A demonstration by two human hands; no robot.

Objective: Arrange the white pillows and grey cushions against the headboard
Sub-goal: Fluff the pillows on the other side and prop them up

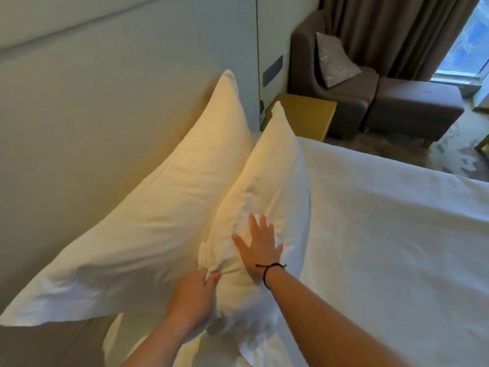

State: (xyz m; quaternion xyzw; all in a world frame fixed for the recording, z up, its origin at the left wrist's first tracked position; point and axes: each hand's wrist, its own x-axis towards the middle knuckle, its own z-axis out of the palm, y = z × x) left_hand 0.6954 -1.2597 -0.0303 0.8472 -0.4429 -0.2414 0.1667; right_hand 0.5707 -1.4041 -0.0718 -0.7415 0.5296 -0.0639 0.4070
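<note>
Two white pillows stand on edge on the bed. The rear pillow (158, 207) leans against the pale padded headboard (92, 102). The front pillow (272, 176) leans against the rear one. My left hand (195, 292) pinches the fabric at the front pillow's near top corner. My right hand (260, 247), with a dark cord on the wrist, lies flat with spread fingers on the front pillow's face. A grey cushion (334, 59) stands on the armchair at the far right, away from the bed.
White bed linen (397, 234) covers the bed to my right. A gold bedside table (307, 115) stands past the pillows. Behind it are a grey-brown armchair (312, 83) and ottoman (415, 109), then curtains (397, 30) and a window (468, 49).
</note>
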